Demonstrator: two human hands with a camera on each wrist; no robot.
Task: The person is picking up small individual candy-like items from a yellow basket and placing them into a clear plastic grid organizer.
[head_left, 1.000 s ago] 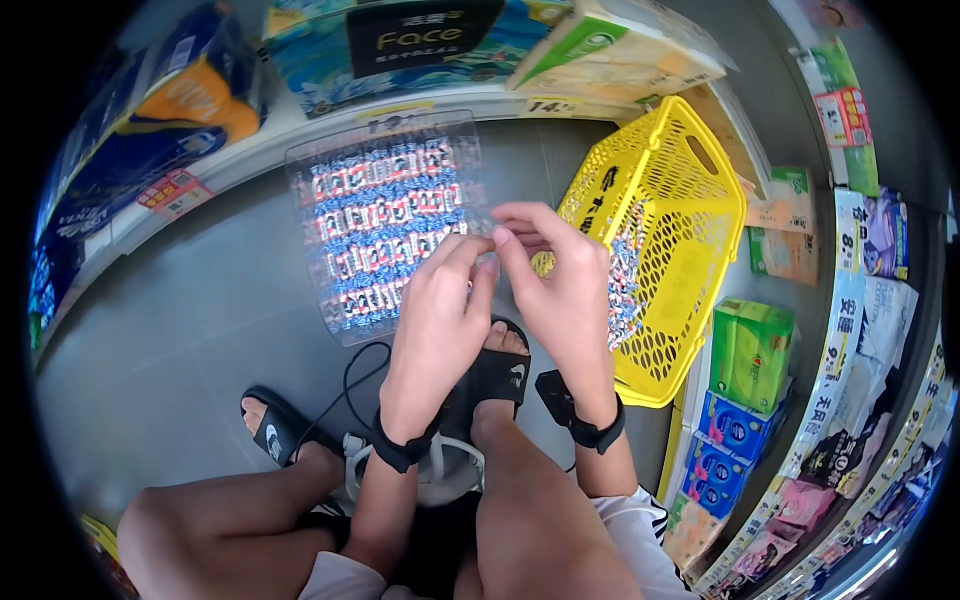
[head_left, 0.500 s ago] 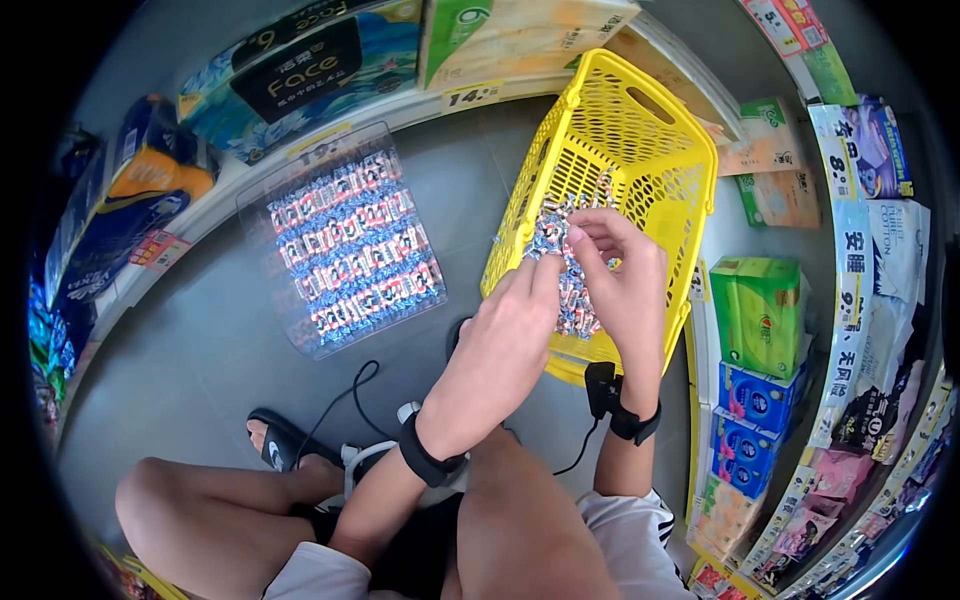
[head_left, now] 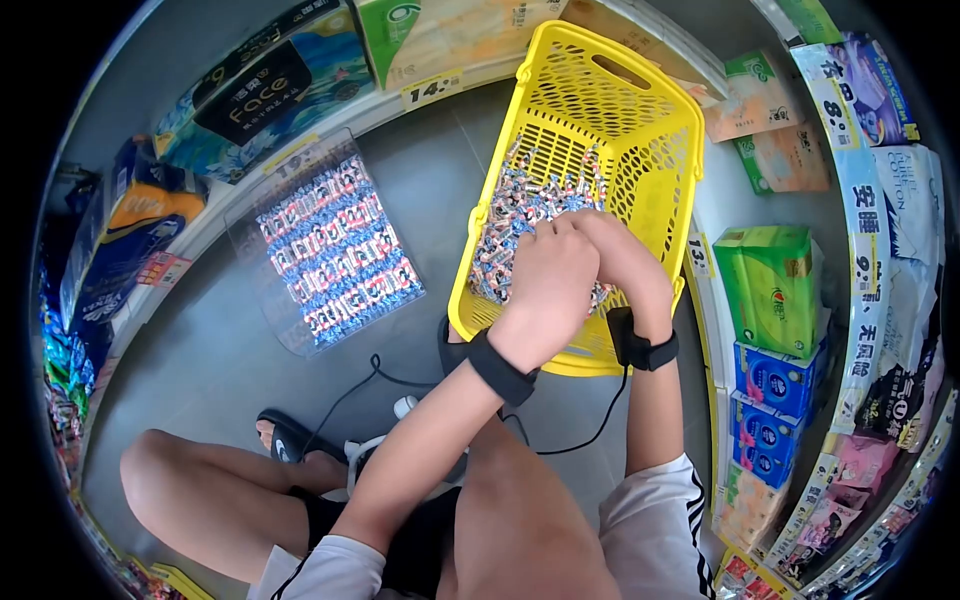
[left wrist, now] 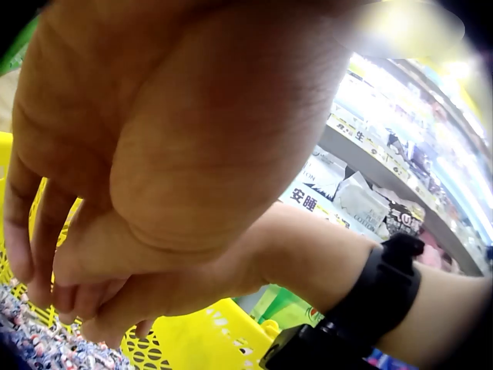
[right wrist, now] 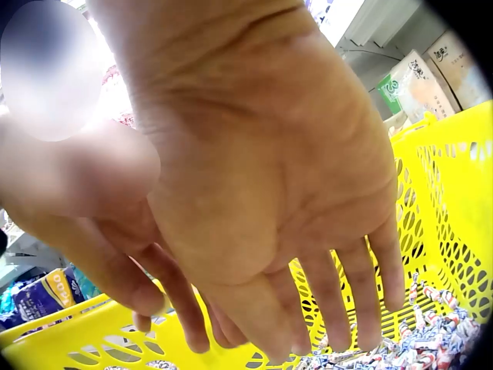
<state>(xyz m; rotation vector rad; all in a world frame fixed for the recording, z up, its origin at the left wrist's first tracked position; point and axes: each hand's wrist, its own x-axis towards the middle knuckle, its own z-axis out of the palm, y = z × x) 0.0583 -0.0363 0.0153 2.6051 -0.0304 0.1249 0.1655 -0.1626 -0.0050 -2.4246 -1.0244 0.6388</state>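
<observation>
Over the yellow basket (head_left: 665, 190), the left hand (head_left: 545, 275) and right hand (head_left: 620, 250) are close together, overlapping in the head view. Small wrapped pieces (head_left: 515, 215) in blue, white and red cover part of the basket's bottom. Seen from the right wrist, the right hand (right wrist: 262, 169) points its relaxed fingers down above the wrapped pieces (right wrist: 435, 343), with nothing visible in them. The left hand (left wrist: 177, 139) hangs with loosely bent fingers in the left wrist view, and no held item shows. Left of the basket, a clear tray (head_left: 248, 238) holds rows of similar pieces (head_left: 335, 245).
Tissue packs (head_left: 265, 95) line the shelf behind the tray. To the right stand a green pack (head_left: 770, 290), blue packs (head_left: 765, 440) and a shelf with price strips (head_left: 860, 230). A black cable (head_left: 400, 380) lies on the floor near a sandalled foot (head_left: 290, 435).
Both hands have moved from beside the tray to over the basket, and their fingertips have parted from the close pinch seen earlier. The head view has shifted, showing more of the basket's inside.
</observation>
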